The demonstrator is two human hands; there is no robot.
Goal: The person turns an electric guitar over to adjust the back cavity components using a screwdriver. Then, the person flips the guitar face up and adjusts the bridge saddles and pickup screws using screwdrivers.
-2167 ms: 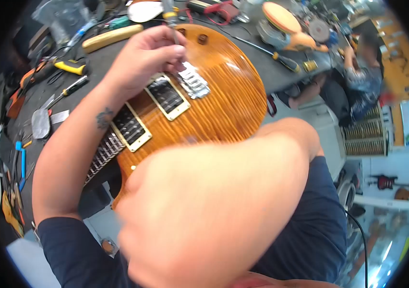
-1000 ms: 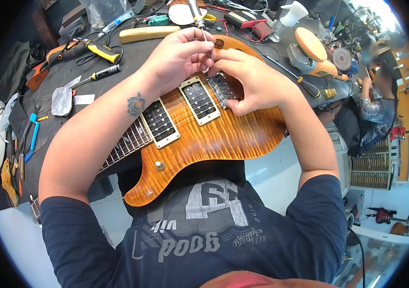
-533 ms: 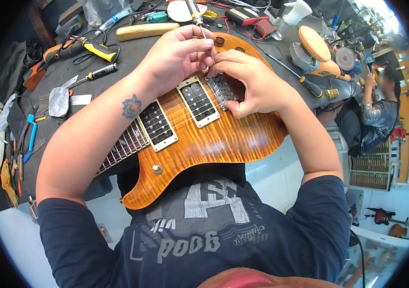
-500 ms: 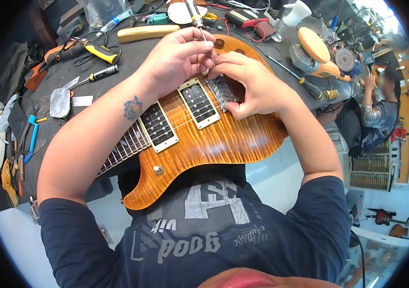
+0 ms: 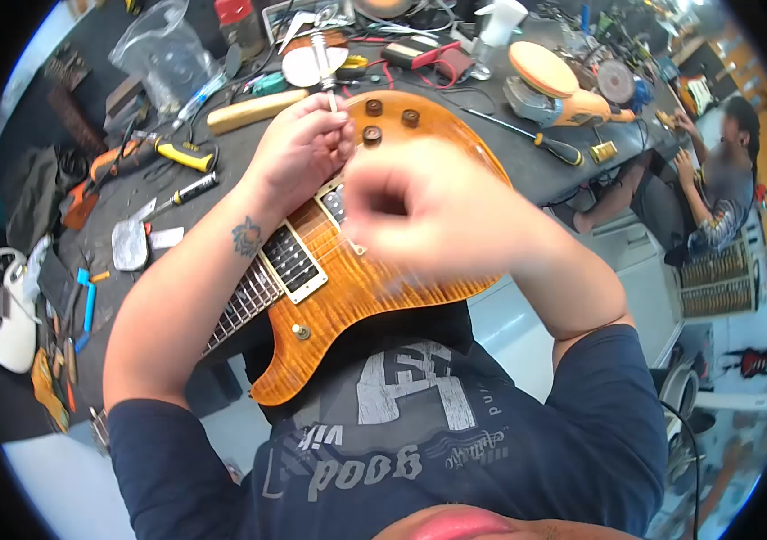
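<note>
My left hand [image 5: 307,144] is closed around a screwdriver [image 5: 321,61], which points up and away above the upper part of the guitar. The amber flame-top electric guitar [image 5: 374,292] lies across my lap and the bench edge. My right hand [image 5: 437,207] is smeared by motion over the guitar body, and it hides the bridge and part of one pickup [image 5: 334,202]. Its fingers are too blurred to read. The other pickup [image 5: 293,264] shows between my arms, and dark control knobs [image 5: 372,135] sit near the far edge.
On the dark workbench lie a wooden stick [image 5: 257,112], a yellow-handled tool [image 5: 184,155], another screwdriver [image 5: 194,187], an orange sander [image 5: 577,110] and a long screwdriver [image 5: 556,148]. A white guitar body [image 5: 5,328] is at far left. Another person [image 5: 730,171] sits at right.
My right hand has lifted from the bridge and moved left toward me, blurring. My left hand with the screwdriver has shifted left, away from the bridge, uncovering the knobs.
</note>
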